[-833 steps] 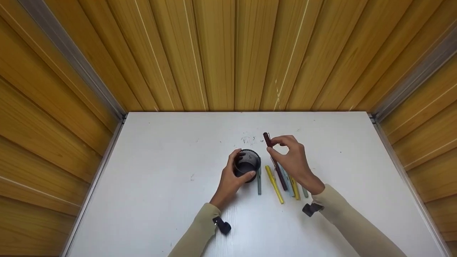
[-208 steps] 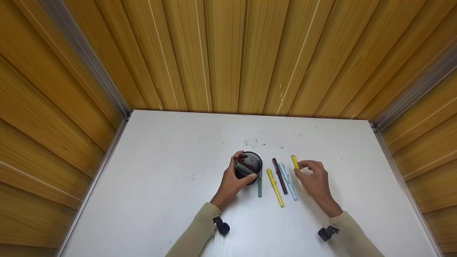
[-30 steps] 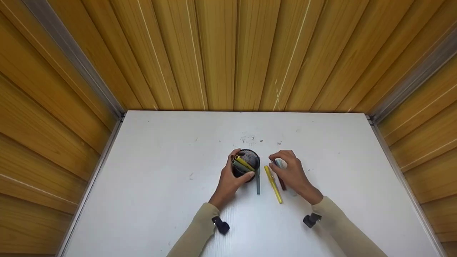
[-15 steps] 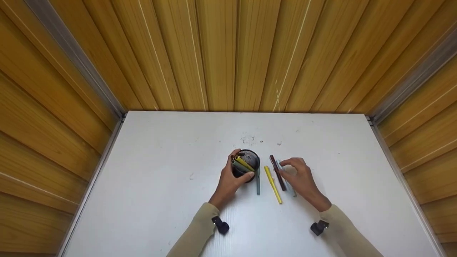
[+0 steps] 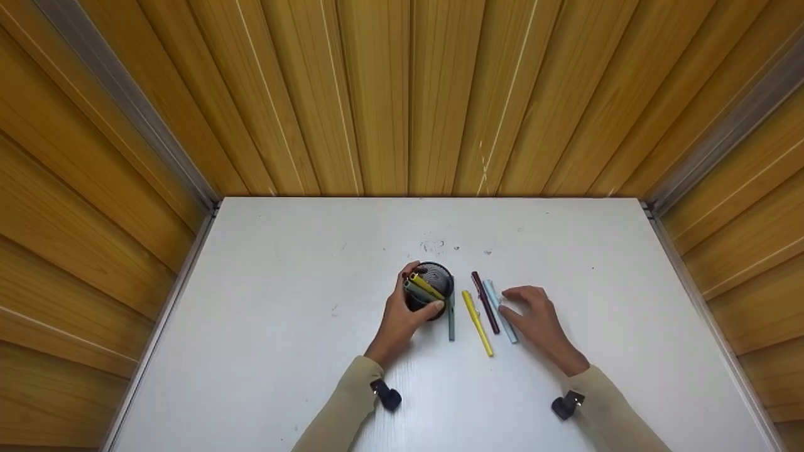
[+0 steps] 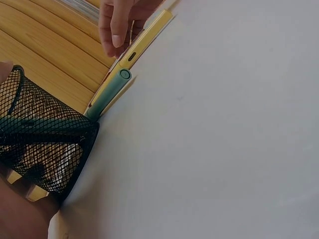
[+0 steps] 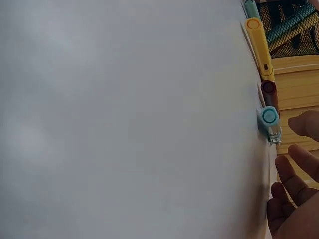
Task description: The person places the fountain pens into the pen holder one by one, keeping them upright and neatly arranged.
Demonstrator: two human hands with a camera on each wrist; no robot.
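A: Left hand (image 5: 402,317) gripped the mesh cup (image 5: 431,290); right hand (image 5: 534,317) lay relaxed, holding nothing.

B: The pale blue pen (image 5: 500,311) lay against its fingertips, 1 of 4 on the table (image 5: 282,351). Looked light, stiff, slick; best pinched mid-barrel.

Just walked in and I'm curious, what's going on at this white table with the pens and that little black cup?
A person's left hand grips a black mesh pen cup with a few pens standing in it. Their right hand rests, fingers relaxed, beside a light blue pen. That pen lies on the white table in a row with a maroon pen, a yellow pen and a grey-green pen next to the cup.
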